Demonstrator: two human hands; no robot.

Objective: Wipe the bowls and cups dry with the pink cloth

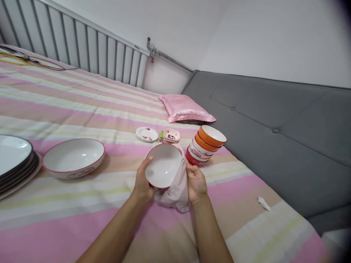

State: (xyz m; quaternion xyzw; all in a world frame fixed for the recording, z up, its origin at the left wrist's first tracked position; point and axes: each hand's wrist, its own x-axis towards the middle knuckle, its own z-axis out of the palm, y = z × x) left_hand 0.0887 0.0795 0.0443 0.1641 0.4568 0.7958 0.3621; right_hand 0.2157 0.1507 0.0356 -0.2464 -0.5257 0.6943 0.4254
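A white bowl with a red rim (163,166) is held tilted above the bed, its inside facing me. My left hand (143,179) grips its left side, thumb over the rim and fingers underneath. My right hand (196,180) is closed on a pale pink cloth (175,193) at the bowl's right side; the cloth drapes over the right rim and hangs below the bowl. Just beyond my right hand stands a leaning stack of bowls (206,144), orange ones on top of white and red ones. Small flowered plates (147,134) and small pink dishes (171,135) lie behind the held bowl.
A large red-rimmed bowl (74,157) rests at left, beside a stack of dark-edged plates (17,164). A pink pillow (188,108) lies near the grey headboard (260,120). A crumpled white scrap (263,204) is at right. Cables (33,62) lie far left by the radiator (82,42).
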